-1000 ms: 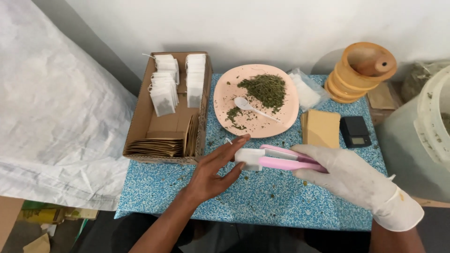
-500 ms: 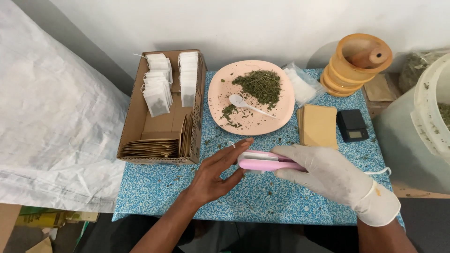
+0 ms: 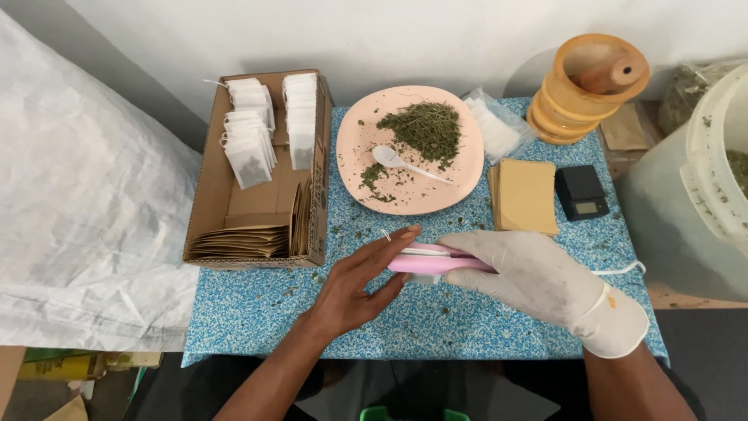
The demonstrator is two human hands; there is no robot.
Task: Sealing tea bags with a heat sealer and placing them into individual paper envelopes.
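My right hand (image 3: 538,277), in a white glove, presses down on a pink hand-held sealer (image 3: 425,261) that lies on the blue speckled table (image 3: 257,312). The sealer's jaws are closed. My bare left hand (image 3: 354,284) is at the sealer's left end, with its fingers and thumb around a small white tea bag (image 3: 427,278). Only a sliver of the bag shows under the sealer. A thin white cord (image 3: 619,271) trails from under my right hand.
Behind the hands is a pink plate (image 3: 460,183) with dried herbs (image 3: 425,125) and a white spoon (image 3: 389,157). A cardboard box (image 3: 206,191) of tea bags and brown envelopes stands left. Brown envelopes (image 3: 526,195), a black scale (image 3: 580,191), wooden bowls (image 3: 584,86) and a white bucket (image 3: 701,195) are right.
The sealer's jaws have closed on the tea bag, which is now almost hidden. My right hand has moved left over the sealer. The left hand stays at its end.
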